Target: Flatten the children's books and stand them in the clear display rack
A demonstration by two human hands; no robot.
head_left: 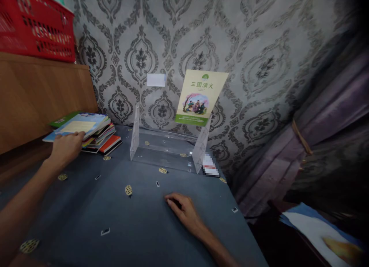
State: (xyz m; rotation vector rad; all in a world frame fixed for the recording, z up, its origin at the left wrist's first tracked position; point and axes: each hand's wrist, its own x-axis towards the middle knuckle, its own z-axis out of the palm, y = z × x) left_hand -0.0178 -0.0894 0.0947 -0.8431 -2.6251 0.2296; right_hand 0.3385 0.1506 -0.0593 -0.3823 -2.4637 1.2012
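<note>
On the left, my left hand [67, 146] is at the near edge of a light blue book [76, 125], its fingers curled over it. That book lies on top of a pile of books [102, 138], some with their page edges showing. My right hand [184, 213] rests on the dark tablecloth, loosely curled with thumb and forefinger apart and nothing between them. Beyond it stands a clear acrylic book rack [164, 157] with upright side panels. A cream and green book cover [200, 99] appears upright at the rack's right end; what supports it is hidden.
A red plastic basket [37, 26] sits on a wooden cabinet [43, 99] at the left. Patterned wallpaper [141, 59] backs the table. A blurred white and red item [210, 165] lies beside the rack. A tied purple curtain [288, 151] hangs at the right.
</note>
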